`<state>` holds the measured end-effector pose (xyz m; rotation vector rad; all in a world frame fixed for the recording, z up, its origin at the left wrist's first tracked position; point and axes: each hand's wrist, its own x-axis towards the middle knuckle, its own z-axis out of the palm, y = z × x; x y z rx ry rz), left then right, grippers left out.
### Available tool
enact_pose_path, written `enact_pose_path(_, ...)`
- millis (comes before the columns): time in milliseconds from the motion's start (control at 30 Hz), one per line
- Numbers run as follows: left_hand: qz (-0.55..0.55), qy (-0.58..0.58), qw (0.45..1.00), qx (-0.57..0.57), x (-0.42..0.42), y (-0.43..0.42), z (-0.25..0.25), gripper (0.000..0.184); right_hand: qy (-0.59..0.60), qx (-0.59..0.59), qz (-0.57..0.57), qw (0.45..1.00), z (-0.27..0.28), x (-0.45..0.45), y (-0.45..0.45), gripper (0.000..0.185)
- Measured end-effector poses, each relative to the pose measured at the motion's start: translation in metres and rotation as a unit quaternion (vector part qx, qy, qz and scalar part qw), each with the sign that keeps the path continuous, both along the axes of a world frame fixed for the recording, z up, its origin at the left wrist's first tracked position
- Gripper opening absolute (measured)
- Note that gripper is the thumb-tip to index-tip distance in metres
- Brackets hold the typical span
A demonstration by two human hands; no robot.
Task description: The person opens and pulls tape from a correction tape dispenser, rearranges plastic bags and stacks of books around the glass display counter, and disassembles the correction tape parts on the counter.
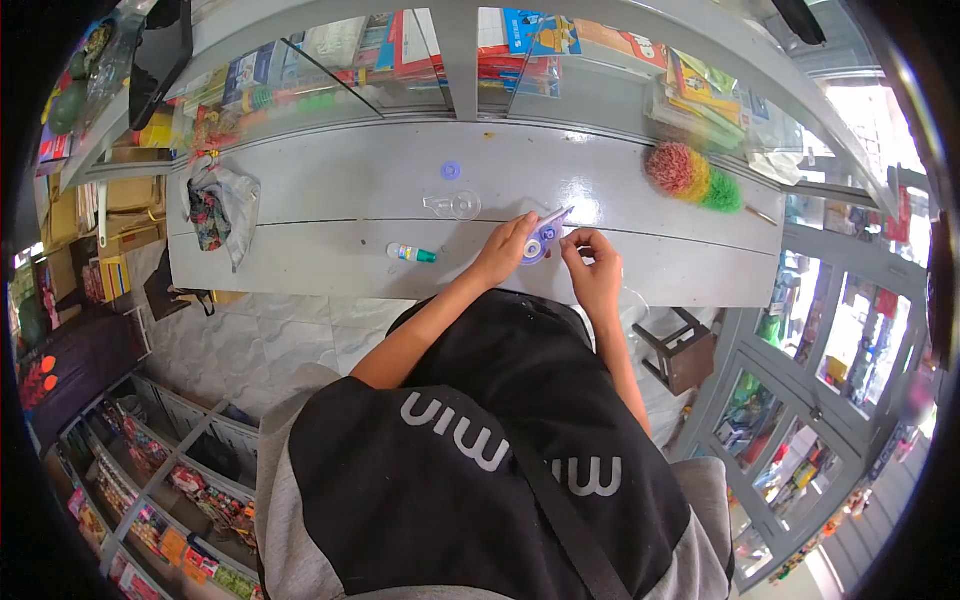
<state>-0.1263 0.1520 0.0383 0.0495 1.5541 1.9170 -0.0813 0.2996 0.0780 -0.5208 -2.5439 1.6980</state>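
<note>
My left hand [508, 248] is closed on a purple correction tape dispenser [541, 246], whose inner wheels show. Just right of it, my right hand [592, 262] has its thumb and index finger pinched together near the dispenser. Whatever is between those fingertips is too small to make out. A thin pale strand hangs beside the right wrist. On the grey counter [330, 240] lie a clear plastic cover [453, 205], a small purple ring [451, 171] and a glue bottle with a green cap [411, 253], all left of the dispenser.
A multicoloured duster [695, 178] lies at the counter's right. At its left end sits a plastic bag [224, 210]. Glass cases with books stand along the back edge. A dark stool [682, 352] is on the floor at the right, near glass-fronted shelves.
</note>
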Motion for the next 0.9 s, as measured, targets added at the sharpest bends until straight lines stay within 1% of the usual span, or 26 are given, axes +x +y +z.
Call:
enact_pose_path(67, 0.011, 0.0, 1.0, 0.002, 0.001, 0.001, 0.005, 0.044, -0.008, 0.011, -0.01, 1.0, 0.0, 0.0, -0.004, 0.014)
enact_pose_path(133, 0.024, 0.003, 1.0, 0.004, 0.001, 0.002, 0.007, 0.044, -0.023, -0.028, -0.044, 0.998, 0.002, -0.004, -0.007, 0.015)
enact_pose_path(167, 0.019, 0.009, 1.0, 0.002, 0.001, 0.003, 0.005, 0.044, -0.023, -0.027, -0.041, 0.999, 0.001, -0.004, -0.005, 0.015)
enact_pose_path(233, 0.018, 0.014, 1.0, 0.0, 0.002, 0.002, 0.003, 0.043, -0.063, -0.031, -0.02, 0.997, -0.006, -0.002, -0.001, 0.017)
enact_pose_path(267, 0.006, 0.036, 0.999, -0.019, 0.002, 0.0, 0.005, 0.043, -0.065, -0.031, -0.017, 0.997, -0.011, 0.0, 0.002, 0.017)
enact_pose_path(300, -0.006, 0.057, 0.998, -0.04, 0.002, -0.002, 0.007, 0.042, -0.055, -0.071, -0.016, 0.996, -0.017, 0.001, 0.005, 0.016)
enact_pose_path(333, -0.004, 0.056, 0.998, -0.042, 0.003, -0.002, 0.009, 0.042, -0.046, -0.112, -0.016, 0.993, -0.02, 0.002, 0.005, 0.015)
enact_pose_path(367, 0.004, 0.05, 0.998, -0.042, 0.003, -0.002, 0.011, 0.041, -0.048, -0.113, -0.014, 0.992, -0.017, 0.002, 0.004, 0.015)
enact_pose_path(433, 0.013, 0.044, 0.998, -0.041, 0.003, -0.001, 0.013, 0.041, -0.055, -0.022, -0.015, 0.998, -0.006, 0.0, 0.002, 0.011)
enact_pose_path(467, 0.025, 0.032, 0.999, -0.036, 0.003, 0.0, 0.013, 0.041, -0.056, -0.021, -0.014, 0.998, -0.004, 0.0, 0.002, 0.011)
enact_pose_path(533, 0.039, 0.019, 0.999, -0.031, 0.002, 0.0, 0.01, 0.041, 0.021, 0.016, 0.025, 0.999, -0.001, 0.002, 0.001, 0.009)
enact_pose_path(633, 0.057, -0.01, 0.998, -0.002, 0.0, -0.002, 0.002, 0.041, 0.02, 0.05, 0.061, 0.997, 0.009, 0.003, 0.001, 0.007)
enact_pose_path(667, 0.055, -0.032, 0.998, 0.025, -0.002, -0.003, 0.004, 0.039, 0.018, 0.049, 0.062, 0.997, 0.007, 0.003, 0.002, 0.007)
enact_pose_path(700, 0.054, -0.055, 0.996, 0.051, -0.004, -0.005, 0.004, 0.038, -0.01, 0.033, 0.041, 0.999, 0.005, 0.004, 0.004, 0.008)
enact_pose_path(733, 0.055, -0.056, 0.996, 0.05, -0.005, -0.007, 0.002, 0.038, -0.039, 0.017, 0.021, 0.999, 0.002, 0.005, 0.006, 0.008)
enact_pose_path(767, 0.041, -0.047, 0.997, 0.04, -0.006, -0.009, -0.001, 0.036, -0.041, 0.016, 0.02, 0.999, 0.0, 0.006, 0.008, 0.008)
enact_pose_path(800, 0.027, -0.038, 0.998, 0.03, -0.007, -0.01, -0.003, 0.034, -0.04, -0.014, -0.006, 0.999, -0.003, 0.007, 0.01, 0.009)
enact_pose_path(867, 0.031, -0.036, 0.999, 0.026, -0.007, -0.011, -0.003, 0.031, -0.042, -0.066, -0.045, 0.996, -0.004, 0.008, 0.015, 0.011)
enact_pose_path(900, 0.036, -0.033, 0.999, 0.021, -0.007, -0.01, -0.003, 0.029, -0.042, -0.066, -0.047, 0.996, -0.003, 0.008, 0.017, 0.011)
